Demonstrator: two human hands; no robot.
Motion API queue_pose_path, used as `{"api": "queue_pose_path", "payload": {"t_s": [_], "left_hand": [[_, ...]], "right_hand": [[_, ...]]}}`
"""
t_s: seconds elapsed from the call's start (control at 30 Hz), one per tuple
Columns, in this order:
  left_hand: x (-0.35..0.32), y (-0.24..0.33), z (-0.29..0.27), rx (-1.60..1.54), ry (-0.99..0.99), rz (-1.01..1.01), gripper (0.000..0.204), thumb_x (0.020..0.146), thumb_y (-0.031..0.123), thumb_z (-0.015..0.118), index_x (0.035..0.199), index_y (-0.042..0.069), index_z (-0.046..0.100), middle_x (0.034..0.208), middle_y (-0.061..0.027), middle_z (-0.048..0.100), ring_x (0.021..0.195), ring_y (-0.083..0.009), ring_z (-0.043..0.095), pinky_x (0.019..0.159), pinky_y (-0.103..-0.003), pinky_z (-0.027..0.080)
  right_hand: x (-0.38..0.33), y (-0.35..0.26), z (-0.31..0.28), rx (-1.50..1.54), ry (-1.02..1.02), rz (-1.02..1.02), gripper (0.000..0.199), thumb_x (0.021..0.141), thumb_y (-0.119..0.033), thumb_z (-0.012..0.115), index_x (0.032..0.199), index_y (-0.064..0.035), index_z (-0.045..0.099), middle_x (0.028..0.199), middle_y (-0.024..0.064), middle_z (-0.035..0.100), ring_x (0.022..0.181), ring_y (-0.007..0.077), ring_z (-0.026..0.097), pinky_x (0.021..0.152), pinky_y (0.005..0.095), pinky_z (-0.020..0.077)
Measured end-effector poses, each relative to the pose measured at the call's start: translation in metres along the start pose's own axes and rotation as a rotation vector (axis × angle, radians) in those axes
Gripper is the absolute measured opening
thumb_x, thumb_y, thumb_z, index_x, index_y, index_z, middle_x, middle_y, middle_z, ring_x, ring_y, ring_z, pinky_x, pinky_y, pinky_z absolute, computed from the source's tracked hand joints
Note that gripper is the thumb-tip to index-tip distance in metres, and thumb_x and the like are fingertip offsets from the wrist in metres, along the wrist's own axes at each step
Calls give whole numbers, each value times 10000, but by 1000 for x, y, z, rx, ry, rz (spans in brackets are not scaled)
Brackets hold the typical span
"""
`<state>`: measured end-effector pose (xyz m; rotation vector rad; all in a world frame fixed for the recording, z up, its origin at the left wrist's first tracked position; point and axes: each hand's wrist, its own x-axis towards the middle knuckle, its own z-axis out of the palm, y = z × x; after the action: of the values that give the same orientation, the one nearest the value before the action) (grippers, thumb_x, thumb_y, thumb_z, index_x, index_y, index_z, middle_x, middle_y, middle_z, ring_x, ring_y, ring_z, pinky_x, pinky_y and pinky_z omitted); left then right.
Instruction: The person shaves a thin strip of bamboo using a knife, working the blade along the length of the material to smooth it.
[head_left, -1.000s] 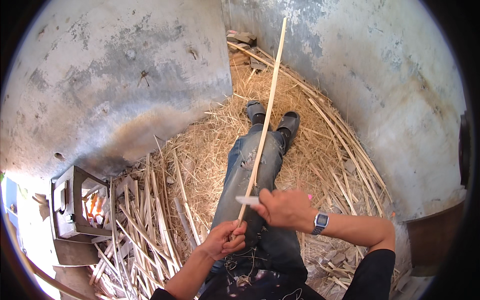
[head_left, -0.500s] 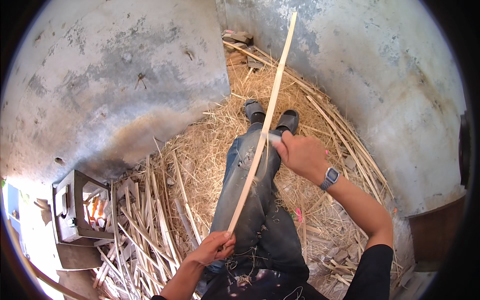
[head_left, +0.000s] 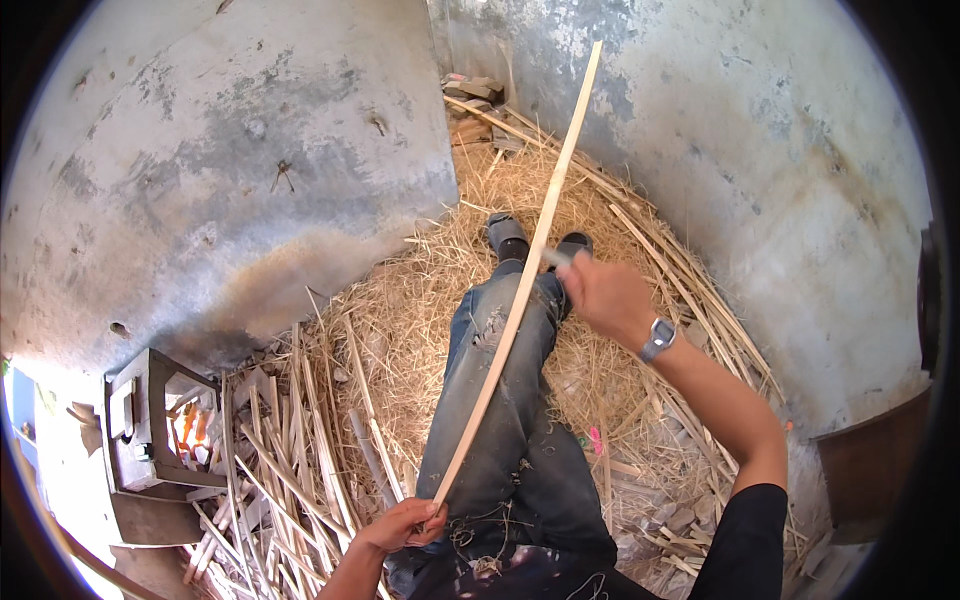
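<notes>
A long, pale wooden strip (head_left: 519, 300) slants up and away across my legs, its far end raised against the wall. My left hand (head_left: 403, 525) pinches its near end beside my lap. My right hand (head_left: 612, 302) is closed around what looks like a small knife (head_left: 553, 258), its pale blade smeared by motion. The blade is beside the strip's right edge, above my knees; I cannot tell whether they touch. The knife's handle is hidden in the fist. A grey watch (head_left: 659, 340) sits on my right wrist.
Straw-like shavings (head_left: 390, 320) cover the floor around my sandalled feet. Loose strips (head_left: 300, 430) pile up on the left by a wooden frame box (head_left: 145, 430). More long strips (head_left: 700, 290) lie along the right wall (head_left: 780, 200). Another wall (head_left: 330, 150) stands at the left.
My left hand has drawn the strip's near end down and to the left, and its far end has dropped slightly. My right hand with the knife has moved a little up and away.
</notes>
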<state>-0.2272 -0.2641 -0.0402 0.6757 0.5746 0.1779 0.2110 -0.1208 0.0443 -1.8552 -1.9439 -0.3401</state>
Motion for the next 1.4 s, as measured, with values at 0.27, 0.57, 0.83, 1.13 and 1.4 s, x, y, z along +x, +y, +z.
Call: {"api": "queue_pose_path", "payload": {"t_s": [0.27,0.57,0.83,1.13,1.4], "left_hand": [[-24,-23,-24,-56,-7,-63,432,1123,412,503,834,90,496,613,25,395,494,-72,310,459,-258,211],[-21,-26,-17,-27,160,-50,468,1128,431,508,834,67,532,590,12,416,501,-93,411,476,-253,289],[10,21,43,797,415,147,310,1142,295,535,1016,25,618,708,-8,652,652,-92,641,575,-240,462],[46,23,68,558,597,389,264,1152,256,513,1212,15,601,645,55,476,538,-34,410,498,-223,320],[40,6,56,325,600,373,413,1146,284,540,1414,-15,636,613,62,443,510,-35,378,495,-226,303]], "right_hand": [[36,39,-10,14,80,36,407,1092,-413,514,892,-74,616,606,154,634,541,386,656,491,498,502],[1,-4,-13,545,-67,167,378,1078,-381,591,966,-24,642,551,85,506,481,238,498,497,406,377],[-8,-37,-19,916,-97,260,276,995,-271,754,1067,-12,690,571,-28,454,527,73,392,507,310,328],[-54,-71,-31,568,-165,24,357,1096,-394,554,921,-82,557,672,147,614,510,378,569,509,469,428],[-33,-43,-18,275,-142,-13,453,1107,-488,490,932,-75,554,611,171,635,551,412,659,482,527,502]]}}
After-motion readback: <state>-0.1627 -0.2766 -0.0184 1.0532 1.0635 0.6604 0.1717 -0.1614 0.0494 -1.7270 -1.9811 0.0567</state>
